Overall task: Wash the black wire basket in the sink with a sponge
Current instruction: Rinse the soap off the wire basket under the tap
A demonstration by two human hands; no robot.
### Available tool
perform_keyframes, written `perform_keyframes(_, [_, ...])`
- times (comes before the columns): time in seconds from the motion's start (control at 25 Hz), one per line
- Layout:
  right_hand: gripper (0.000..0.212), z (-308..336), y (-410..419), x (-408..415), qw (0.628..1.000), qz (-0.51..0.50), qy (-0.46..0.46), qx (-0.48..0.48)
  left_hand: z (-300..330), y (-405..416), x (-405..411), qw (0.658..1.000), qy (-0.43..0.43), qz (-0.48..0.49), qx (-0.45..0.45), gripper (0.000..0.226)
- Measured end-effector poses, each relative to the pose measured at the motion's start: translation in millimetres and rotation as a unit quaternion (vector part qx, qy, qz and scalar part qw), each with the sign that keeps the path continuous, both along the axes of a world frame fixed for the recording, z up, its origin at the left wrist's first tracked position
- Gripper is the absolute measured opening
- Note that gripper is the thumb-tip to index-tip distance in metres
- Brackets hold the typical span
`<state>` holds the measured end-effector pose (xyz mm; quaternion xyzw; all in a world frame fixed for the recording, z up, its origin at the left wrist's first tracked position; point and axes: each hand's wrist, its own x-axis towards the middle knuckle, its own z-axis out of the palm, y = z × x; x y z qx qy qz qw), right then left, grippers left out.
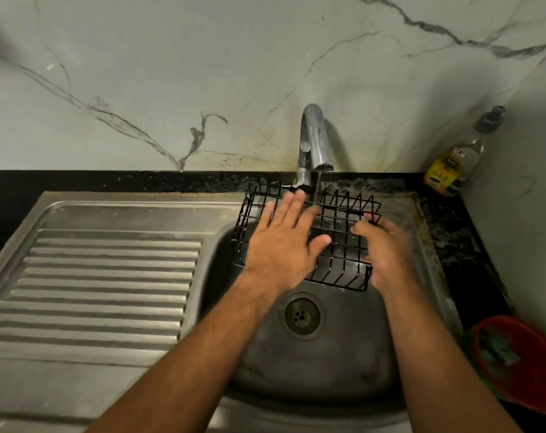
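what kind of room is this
Most likely a home kitchen: a steel sink with a ribbed drainboard, a tap against a marble-look wall, and a soap bottle on the black counter.

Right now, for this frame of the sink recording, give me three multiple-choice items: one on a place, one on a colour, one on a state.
1. Where is the soap bottle?
A. On the drainboard
B. In the back right corner of the counter
C. Inside the sink

2. What colour is the bowl at the right edge?
A. Red
B. Blue
C. White

3. How is the left hand?
A. Closed on a sponge
B. Gripping the tap
C. Open and flat, fingers spread over the wire basket

Answers: 1 B, the bottle stands against the wall right of the tap. 2 A, its rim and wall are red. 3 C, no sponge is in it, while the right hand grips the basket's right side under a thin stream of water.
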<state>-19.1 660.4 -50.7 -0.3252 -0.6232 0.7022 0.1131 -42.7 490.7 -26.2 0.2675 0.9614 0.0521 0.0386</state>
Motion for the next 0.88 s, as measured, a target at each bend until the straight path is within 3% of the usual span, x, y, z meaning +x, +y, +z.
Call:
perform_keyframes(0.16, [0.020,1,-2,-3,1.000,0.013,-0.002,0.003,-13,17,16,0.993,-0.009,-0.100,-0.054,0.079])
perform_keyframes(0.28, [0.024,4,-2,-3,0.999,0.031,-0.005,0.007,-19,14,13,0.992,0.016,-0.116,-0.046,0.070])
perform_keyframes(0.44, [0.033,2,7,-3,1.000,0.014,0.000,0.020,-19,-35,-12,0.997,0.041,-0.067,-0.010,0.055])
perform_keyframes(0.56, [0.042,0,5,-4,0.999,0.026,0.000,0.023,-15,-42,-11,0.990,0.051,0.036,0.125,0.039])
perform_keyframes(0.64, [0.043,1,7,-6,0.999,0.040,0.005,0.026,-6,-38,-11,0.931,0.008,0.218,0.293,0.054])
perform_keyframes(0.68, [0.042,0,11,-7,0.999,0.044,0.005,0.025,-1,-41,-13,0.868,-0.067,0.307,0.383,0.073])
perform_keyframes(0.76, [0.040,-1,18,-10,0.998,0.048,0.008,0.030,-1,-50,-21,0.740,-0.259,0.380,0.490,0.094])
perform_keyframes(0.8, [0.039,-2,23,-11,0.998,0.053,0.010,0.043,-3,-54,-23,0.713,-0.325,0.376,0.495,0.093])
perform_keyframes(0.88, [0.041,3,26,-16,0.995,0.065,0.007,0.081,-11,-57,-26,0.714,-0.356,0.359,0.483,0.077])
